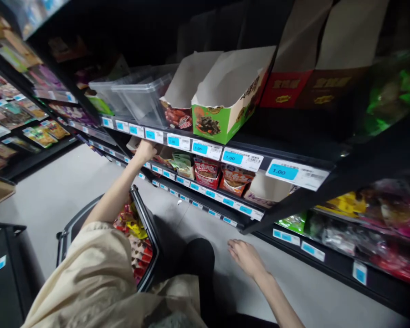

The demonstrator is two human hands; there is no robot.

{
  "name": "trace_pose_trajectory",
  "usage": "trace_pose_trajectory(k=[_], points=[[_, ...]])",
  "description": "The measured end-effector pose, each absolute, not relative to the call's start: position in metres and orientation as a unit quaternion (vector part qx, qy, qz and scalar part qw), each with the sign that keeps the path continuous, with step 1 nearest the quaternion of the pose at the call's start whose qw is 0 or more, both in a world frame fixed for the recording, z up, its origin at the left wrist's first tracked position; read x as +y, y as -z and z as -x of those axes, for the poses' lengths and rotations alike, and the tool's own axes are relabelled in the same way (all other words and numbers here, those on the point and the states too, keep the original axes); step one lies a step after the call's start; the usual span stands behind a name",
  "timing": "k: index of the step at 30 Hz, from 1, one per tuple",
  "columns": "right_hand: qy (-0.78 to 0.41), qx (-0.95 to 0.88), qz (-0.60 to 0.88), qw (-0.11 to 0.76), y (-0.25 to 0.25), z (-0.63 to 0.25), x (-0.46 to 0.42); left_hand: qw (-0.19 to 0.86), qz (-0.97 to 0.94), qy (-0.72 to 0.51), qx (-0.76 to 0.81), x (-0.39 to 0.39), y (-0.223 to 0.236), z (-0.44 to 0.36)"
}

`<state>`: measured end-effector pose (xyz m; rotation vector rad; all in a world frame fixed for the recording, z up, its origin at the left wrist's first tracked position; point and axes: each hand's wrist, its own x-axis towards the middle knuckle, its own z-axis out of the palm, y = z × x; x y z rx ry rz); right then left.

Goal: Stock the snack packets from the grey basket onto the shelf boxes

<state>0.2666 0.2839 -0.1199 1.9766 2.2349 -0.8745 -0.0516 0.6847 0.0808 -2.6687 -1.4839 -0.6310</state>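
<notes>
My left hand (pixel 146 151) reaches in under the price-tagged shelf edge (pixel 179 142), at the left end of the row of boxes below it. Its fingers are turned away from view, so I cannot tell what they hold, if anything. Close by on that lower shelf stand a green snack packet (pixel 183 165), a red snack packet (pixel 207 171) and an orange-red packet (pixel 235 177). Over the floor at the lower right, my right hand (pixel 245 256) hangs with its fingers loosely stretched, open and holding nothing.
Above are clear plastic bins (pixel 141 93), a green display carton (pixel 210 127) and red cartons (pixel 285 89). A black-rimmed basket (pixel 149 228) with colourful packets stands below my left arm. Bagged goods (pixel 341 237) fill the right shelves; another shelf unit (pixel 41 159) stands at far left.
</notes>
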Motion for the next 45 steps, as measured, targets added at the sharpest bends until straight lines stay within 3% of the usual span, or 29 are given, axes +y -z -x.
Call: trace_pose_trajectory(k=[4,7,14,19,27,37,45], points=[[0.267,0.726,-0.631,0.063,0.115,-0.259,0.278,0.069,0.842,0.215,-0.491,0.607,-0.097,0.132],[0.252,0.746,-0.611,0.079,0.11,-0.245,0.269,0.046,0.832,0.182,-0.522,0.535,-0.094,0.188],[0.227,0.802,-0.539,0.124,0.1,-0.202,0.244,-0.047,0.801,0.029,-0.597,0.425,-0.023,0.213],[0.212,0.829,-0.507,0.104,0.089,-0.161,0.237,-0.106,0.803,-0.041,-0.585,0.42,0.043,0.198],[0.254,0.816,-0.503,0.13,0.086,-0.128,0.202,-0.114,0.85,0.004,-0.515,0.42,0.114,0.209],[0.262,0.787,-0.506,0.237,0.085,-0.106,0.211,-0.126,0.853,-0.012,-0.506,0.422,0.121,0.208],[0.25,0.799,-0.507,0.205,0.081,-0.094,0.225,-0.116,0.849,0.02,-0.515,0.42,0.128,0.203]])
